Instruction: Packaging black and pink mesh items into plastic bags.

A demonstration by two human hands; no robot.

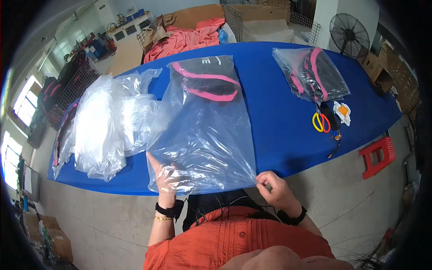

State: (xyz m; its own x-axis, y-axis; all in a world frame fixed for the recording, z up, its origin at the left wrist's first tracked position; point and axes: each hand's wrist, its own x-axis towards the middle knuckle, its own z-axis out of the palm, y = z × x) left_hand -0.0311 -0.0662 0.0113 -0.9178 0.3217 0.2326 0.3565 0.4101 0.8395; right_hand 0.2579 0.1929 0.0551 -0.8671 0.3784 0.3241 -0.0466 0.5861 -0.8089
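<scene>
A large clear plastic bag lies lengthwise on the blue-covered table in front of me. Folded at its far end is a black item with pink trim, seen through the film. My right hand pinches the bag's near right corner at the table edge. At the near left corner, my left hand shows through glossy film with its fingers stretched out; whether it is inside the bag or under it I cannot tell. Reflections partly hide those fingers.
Loose clear bags are heaped at the left. To the right lie another bagged black-and-pink item, scissors with yellow and red handles, and a crumpled white-and-orange wrapper. A red stool stands beyond the table's right edge.
</scene>
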